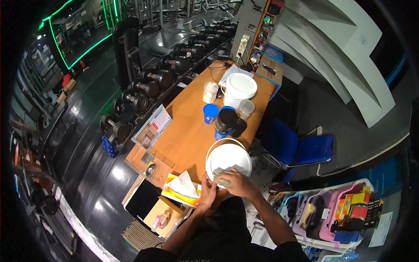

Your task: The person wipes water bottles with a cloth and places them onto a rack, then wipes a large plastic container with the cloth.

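Observation:
A white lidded bucket with a raised handle stands at the near edge of the wooden table. My right hand is closed on a crumpled greyish cloth, pressed against the near part of the lid. At the bucket's near left rim, my left hand is closed, with its fingers on the edge. Just left of that hand lies a yellow and white tissue box. Beyond the bucket stand a dark-lidded jar and a blue tub.
Another white bucket, a clear jar with pale contents and a second clear container stand farther back. A desk calendar lines the left edge. Right are a blue chair and a pink basket. Dumbbells sit on a rack beyond.

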